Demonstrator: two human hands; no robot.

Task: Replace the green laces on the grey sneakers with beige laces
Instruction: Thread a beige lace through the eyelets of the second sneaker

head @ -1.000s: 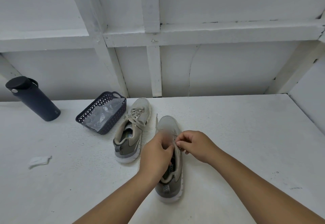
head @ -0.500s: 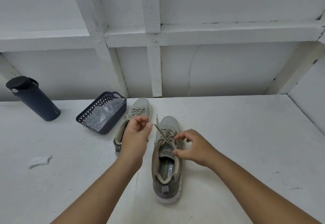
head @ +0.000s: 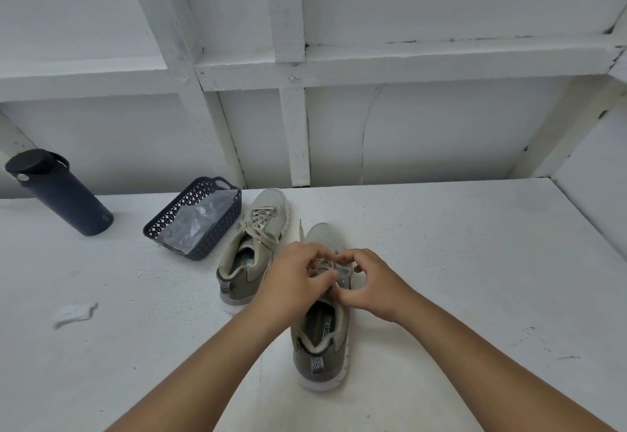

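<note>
1. White painted table (head: 441, 262) against a white panelled wall (head: 424, 132).
2. Near sneaker (head: 320, 336) sits centre, toe away.
3. Left hand (head: 291, 282) is back from beside it; both it and right hand (head: 369, 282) pinch the beige lace (head: 327, 267) over the tongue.

White-painted wooden table (head: 441, 262) against a white panelled wall (head: 424, 132) with crossing beams, evenly lit

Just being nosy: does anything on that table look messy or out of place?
Only small things: a crumpled white scrap lies loose at the table's left, and clear plastic is bunched in the dark basket. Nothing looks spilled or damaged.
</note>
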